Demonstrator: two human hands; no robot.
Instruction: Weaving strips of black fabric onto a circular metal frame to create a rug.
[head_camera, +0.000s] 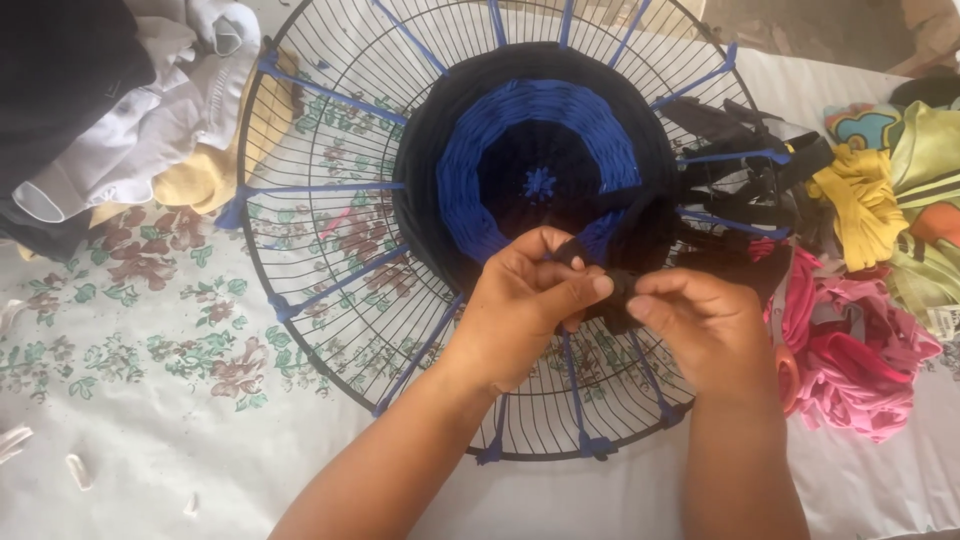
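At about nine to eleven o'clock lies a pile of clothes (130, 110), white, black and yellow, on a flowered cloth (150, 340) that covers the desk. In the centre rests a round wire grille (300, 200) with blue strips (330, 95) tied outward like spokes. Around its hub sits a woven disc (530, 170) of black and blue bands.

The left hand (525, 305) comes in from about seven o'clock, with the forearm rising toward the lower rim of the disc. Its thumb and fingers are closed in a pinch on a black strip (612, 290). The right hand (700, 320) comes from about five o'clock and is also nearly closed, pinching the same strip just beside the left one, so the fingertips almost touch. The strip is at the six o'clock edge of the disc, above the wires.

I judge that the strip is soft, light and a little stretchy, not fragile, so a fingertip pinch close to the weave gives the best control. The grille looks stiff and light.

At three o'clock lie black strips (745, 165), then a yellow rag (860, 200) and pink rags (860, 350).
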